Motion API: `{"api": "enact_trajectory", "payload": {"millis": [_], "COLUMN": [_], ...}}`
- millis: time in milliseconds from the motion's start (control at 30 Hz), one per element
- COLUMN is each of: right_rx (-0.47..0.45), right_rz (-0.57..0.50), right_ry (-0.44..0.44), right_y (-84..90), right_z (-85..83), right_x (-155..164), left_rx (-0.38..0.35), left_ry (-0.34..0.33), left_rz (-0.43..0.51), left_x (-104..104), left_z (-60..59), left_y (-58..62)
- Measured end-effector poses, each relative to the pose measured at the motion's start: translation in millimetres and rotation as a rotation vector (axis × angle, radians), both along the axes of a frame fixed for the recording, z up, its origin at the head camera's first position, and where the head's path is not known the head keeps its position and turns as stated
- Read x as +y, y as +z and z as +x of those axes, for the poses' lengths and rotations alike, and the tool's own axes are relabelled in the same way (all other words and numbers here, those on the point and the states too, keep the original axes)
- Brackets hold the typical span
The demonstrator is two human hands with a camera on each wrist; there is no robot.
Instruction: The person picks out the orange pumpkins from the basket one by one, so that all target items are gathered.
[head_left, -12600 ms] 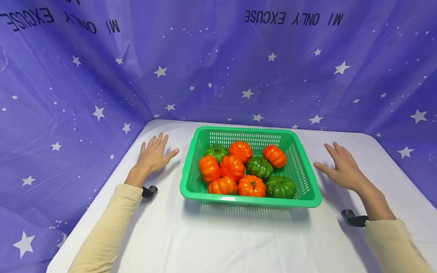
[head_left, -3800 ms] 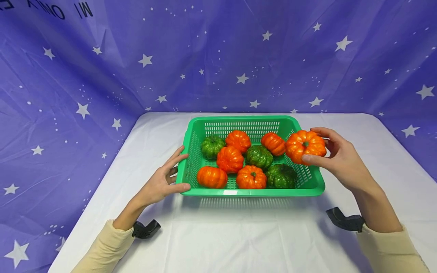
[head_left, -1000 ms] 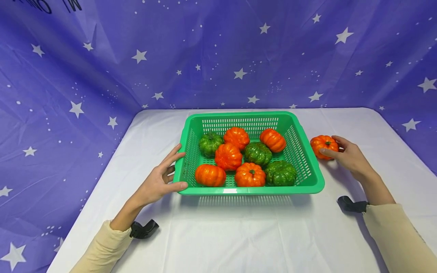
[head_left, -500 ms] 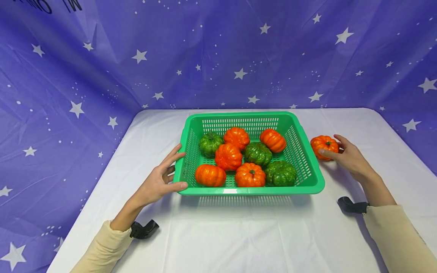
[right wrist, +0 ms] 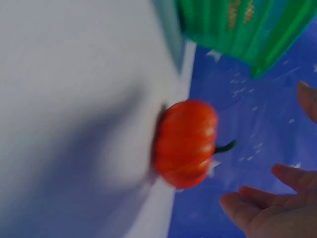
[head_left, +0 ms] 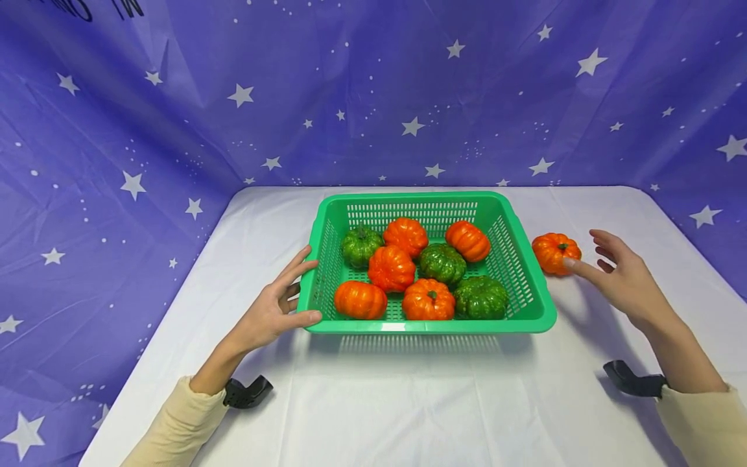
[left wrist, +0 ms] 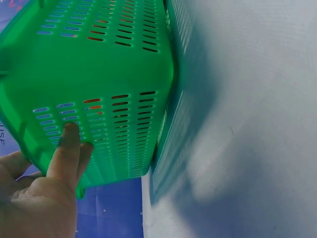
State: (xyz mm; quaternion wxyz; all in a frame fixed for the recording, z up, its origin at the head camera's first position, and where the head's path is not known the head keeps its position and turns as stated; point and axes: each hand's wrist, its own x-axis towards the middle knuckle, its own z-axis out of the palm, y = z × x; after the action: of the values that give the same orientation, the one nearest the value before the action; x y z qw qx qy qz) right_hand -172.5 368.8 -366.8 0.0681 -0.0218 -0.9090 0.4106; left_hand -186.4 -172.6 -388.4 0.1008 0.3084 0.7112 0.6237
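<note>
A green perforated plastic basket (head_left: 432,327) stands mid-table, holding several small pumpkins, orange ones (head_left: 360,300) and green ones (head_left: 481,298). My left hand (head_left: 270,316) grips its left side, thumb over the rim; in the left wrist view, fingers (left wrist: 64,156) press against the slotted outer wall. To the right of the basket, an orange pumpkin (head_left: 556,253) with a dark green stem sits upright on the table. My right hand (head_left: 629,283) is just right of it, fingers parted and relaxed. The right wrist view shows a gap between this hand (right wrist: 277,208) and the pumpkin (right wrist: 185,144).
A white cloth covers the table (head_left: 408,402). Behind and to the left hangs a purple curtain (head_left: 327,84) with white stars. A black wrist camera is on each arm, the left one (head_left: 248,392) and the right one (head_left: 633,379).
My right hand has taken an orange pumpkin out of the basket, set it down on the table to the right, let go and drawn back rightward. The left hand has kept its hold on the basket.
</note>
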Motion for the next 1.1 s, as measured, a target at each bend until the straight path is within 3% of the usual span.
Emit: {"api": "enact_trajectory", "payload": {"millis": [400, 533, 700, 1100], "right_rx": [0.177, 0.149, 0.101, 0.129], "right_rz": [-0.130, -0.166, -0.124, -0.156], "right_ry": [0.084, 0.159, 0.249, 0.513], "right_y": [36.1, 45.8, 55.5, 63.8], "right_z": [15.8, 18.8, 21.7, 19.3], "right_x": [-58, -76, -96, -146], "left_rx": [-0.005, -0.002, -0.001, 0.006], "left_ry": [0.010, 0.009, 0.006, 0.010], "left_rz": [-0.012, -0.013, -0.011, -0.030], "left_x": [-2, -2, -2, -1], "left_z": [-0.7, -0.8, -0.4, -0.3], "left_y": [-1.5, -1.8, -1.8, -0.3]}}
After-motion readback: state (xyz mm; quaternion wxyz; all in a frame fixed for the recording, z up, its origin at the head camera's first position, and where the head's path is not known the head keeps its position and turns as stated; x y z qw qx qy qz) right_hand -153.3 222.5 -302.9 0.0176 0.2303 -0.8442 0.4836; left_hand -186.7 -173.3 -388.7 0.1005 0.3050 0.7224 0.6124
